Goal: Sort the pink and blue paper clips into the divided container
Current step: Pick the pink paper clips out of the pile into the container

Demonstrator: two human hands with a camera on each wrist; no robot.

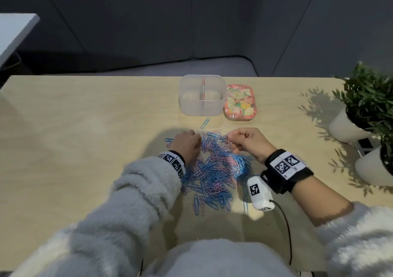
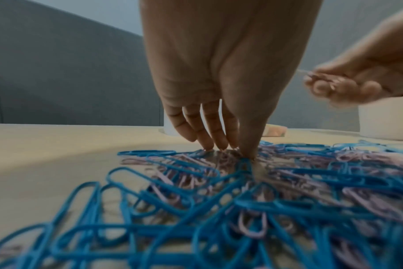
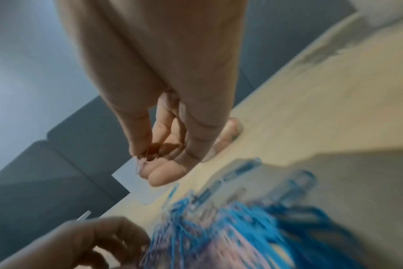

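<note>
A tangled heap of pink and blue paper clips (image 1: 214, 170) lies on the wooden table in front of me. My left hand (image 1: 191, 141) reaches down at the heap's far left edge; its fingertips (image 2: 221, 145) touch the clips, and thumb and forefinger pinch a blue paper clip (image 2: 245, 162). My right hand (image 1: 230, 137) hovers above the heap's far right side and pinches a few pink paper clips (image 2: 320, 77) between thumb and fingers (image 3: 159, 174). The clear divided container (image 1: 202, 106) stands beyond the heap, apart from both hands. What lies in it I cannot tell.
A floral-patterned lid (image 1: 240, 103) lies right of the container. One blue clip (image 1: 205, 123) lies alone between the heap and the container. Two potted plants in white pots (image 1: 344, 125) (image 1: 374, 168) stand at the table's right edge.
</note>
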